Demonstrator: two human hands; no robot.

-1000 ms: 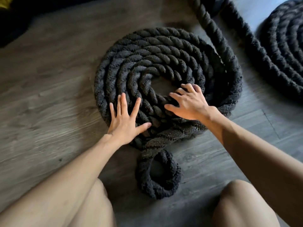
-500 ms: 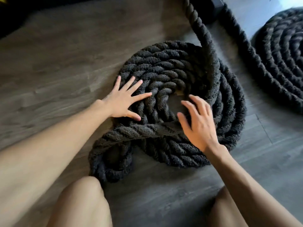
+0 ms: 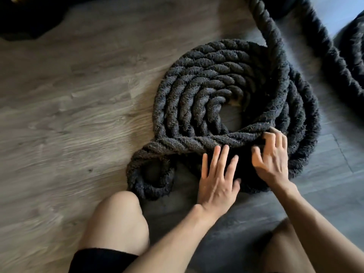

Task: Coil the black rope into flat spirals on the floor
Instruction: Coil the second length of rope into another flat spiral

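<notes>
A thick black rope (image 3: 199, 91) lies in a flat spiral of several turns on the wood floor (image 3: 69, 115). One strand crosses over the near side of the spiral and ends in a small loop (image 3: 149, 174) at the lower left. My left hand (image 3: 218, 178) rests flat with fingers spread on the near edge of the coil. My right hand (image 3: 271, 156) sits beside it, fingers curled over the crossing strand; it is blurred. The free rope runs off from the coil toward the top of the view (image 3: 264, 22).
A second coiled black rope (image 3: 352, 62) lies at the right edge. My bare knees (image 3: 118, 219) are at the bottom, the left one close to the small loop. A dark object (image 3: 25, 18) sits at the top left corner.
My left hand moved from the coil's left side to its near edge, beside the right hand. The right hand shifted right onto the crossing strand. The view shifted, so the coil sits more to the right.
</notes>
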